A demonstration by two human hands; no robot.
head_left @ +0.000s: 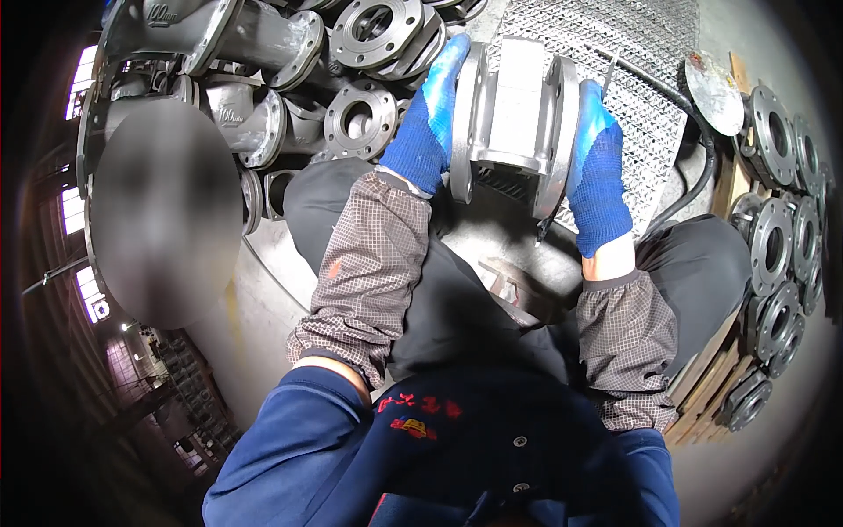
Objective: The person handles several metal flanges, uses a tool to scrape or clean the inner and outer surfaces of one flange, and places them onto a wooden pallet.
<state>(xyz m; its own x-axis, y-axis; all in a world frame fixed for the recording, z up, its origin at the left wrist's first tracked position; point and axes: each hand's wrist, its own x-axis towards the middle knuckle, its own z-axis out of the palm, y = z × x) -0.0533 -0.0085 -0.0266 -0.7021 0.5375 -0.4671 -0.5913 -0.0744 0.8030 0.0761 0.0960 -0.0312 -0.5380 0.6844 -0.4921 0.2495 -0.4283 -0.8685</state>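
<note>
Between my two hands is a grey metal flanged valve body [516,114], with a round flange at each end and a bright, flat-looking middle. My left hand [432,114], in a blue coated work glove, presses against the outer face of its left flange. Against the right flange lies my right hand [599,154], gloved the same way. The fingers of both hands are mostly hidden behind the flanges. The piece is held up above a patterned metal plate [645,132] and in front of my bent knees.
Flanged metal castings [263,44] are piled at the upper left. More flanged parts [768,246] stand stacked on wooden boards [707,386] along the right. A dark cable [702,149] curves beside the metal plate, near a pale rounded disc [713,92].
</note>
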